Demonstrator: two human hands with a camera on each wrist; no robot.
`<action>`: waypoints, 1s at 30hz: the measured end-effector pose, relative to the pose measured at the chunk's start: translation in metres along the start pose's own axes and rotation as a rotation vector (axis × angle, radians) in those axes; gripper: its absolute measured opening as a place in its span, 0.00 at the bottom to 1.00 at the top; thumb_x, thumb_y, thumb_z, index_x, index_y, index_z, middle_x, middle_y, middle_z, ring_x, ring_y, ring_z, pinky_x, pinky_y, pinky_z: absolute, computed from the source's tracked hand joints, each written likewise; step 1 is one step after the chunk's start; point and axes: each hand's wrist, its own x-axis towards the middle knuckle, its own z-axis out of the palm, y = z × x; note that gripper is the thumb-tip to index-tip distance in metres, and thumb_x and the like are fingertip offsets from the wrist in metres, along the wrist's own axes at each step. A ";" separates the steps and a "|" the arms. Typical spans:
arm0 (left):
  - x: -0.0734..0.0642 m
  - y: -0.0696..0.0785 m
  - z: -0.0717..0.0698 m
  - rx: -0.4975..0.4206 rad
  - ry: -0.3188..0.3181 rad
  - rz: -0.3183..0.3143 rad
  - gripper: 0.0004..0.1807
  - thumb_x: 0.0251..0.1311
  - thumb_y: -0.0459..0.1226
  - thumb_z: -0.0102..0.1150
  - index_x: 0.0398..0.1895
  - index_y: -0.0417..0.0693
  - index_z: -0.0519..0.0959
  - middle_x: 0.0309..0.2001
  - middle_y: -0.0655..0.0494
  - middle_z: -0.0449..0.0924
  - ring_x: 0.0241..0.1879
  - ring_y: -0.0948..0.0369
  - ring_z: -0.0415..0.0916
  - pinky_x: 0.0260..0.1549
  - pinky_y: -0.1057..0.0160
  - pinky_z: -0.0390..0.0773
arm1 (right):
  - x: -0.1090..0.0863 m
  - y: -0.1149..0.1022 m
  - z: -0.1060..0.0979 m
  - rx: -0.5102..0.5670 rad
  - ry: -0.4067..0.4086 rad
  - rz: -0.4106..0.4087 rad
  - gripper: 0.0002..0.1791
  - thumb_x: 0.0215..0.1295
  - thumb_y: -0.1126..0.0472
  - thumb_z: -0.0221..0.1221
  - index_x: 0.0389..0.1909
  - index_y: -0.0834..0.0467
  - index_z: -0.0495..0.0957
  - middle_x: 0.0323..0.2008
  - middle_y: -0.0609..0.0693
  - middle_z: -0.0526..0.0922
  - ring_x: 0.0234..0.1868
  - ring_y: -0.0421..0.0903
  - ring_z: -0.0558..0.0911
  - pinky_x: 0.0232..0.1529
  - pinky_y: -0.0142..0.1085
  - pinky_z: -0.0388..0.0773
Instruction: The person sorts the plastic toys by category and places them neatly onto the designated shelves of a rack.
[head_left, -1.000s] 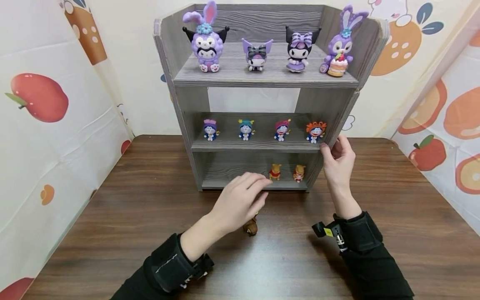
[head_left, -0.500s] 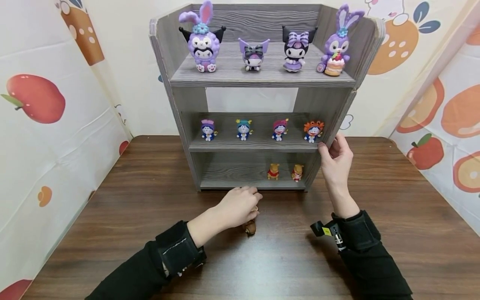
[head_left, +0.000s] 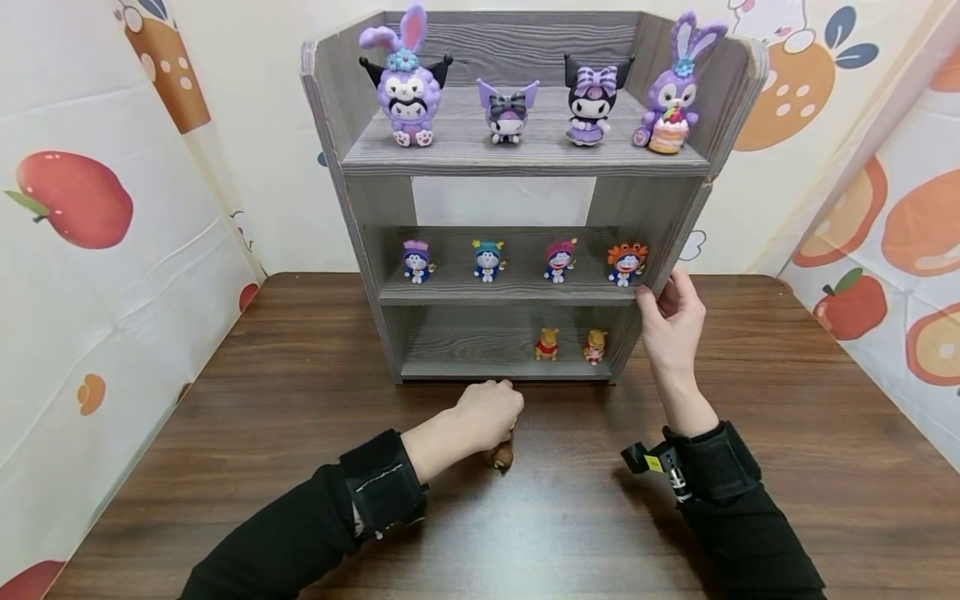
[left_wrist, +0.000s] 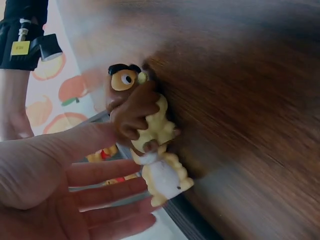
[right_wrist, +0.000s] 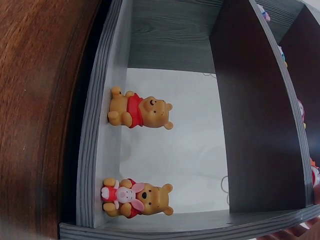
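A brown owl figurine (left_wrist: 137, 102) with a pale yellow belly lies low over the wooden table. Below its feet is a pale yellow part with a white oval (left_wrist: 165, 177); I cannot tell whether it is joined to the owl. My left hand (head_left: 483, 414) pinches the owl between thumb and fingers, hiding most of it in the head view. My right hand (head_left: 672, 321) grips the right side panel of a grey wooden shelf (head_left: 495, 167). On its bottom board sit a red-shirted bear figurine (right_wrist: 140, 111) and a bear figurine holding a small pink pig (right_wrist: 137, 198).
Several blue figurines in coloured hats, such as the crab-hatted one (head_left: 626, 265), line the middle shelf. Several purple figurines, including a rabbit with a cake (head_left: 671, 100), stand on top. The brown table (head_left: 570, 517) extends before the shelf, with fruit-print sheets (head_left: 67, 333) around it.
My left hand has lowered from in front of the bottom shelf onto the owl, and its fingers have closed in. My right hand stays on the shelf's side.
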 end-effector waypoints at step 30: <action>0.003 -0.015 0.010 -0.379 0.114 0.027 0.07 0.47 0.35 0.64 0.30 0.43 0.80 0.28 0.57 0.78 0.25 0.64 0.73 0.23 0.69 0.70 | 0.001 0.001 0.000 -0.028 0.001 0.005 0.20 0.54 0.78 0.47 0.50 0.71 0.70 0.43 0.67 0.75 0.38 0.43 0.78 0.35 0.26 0.72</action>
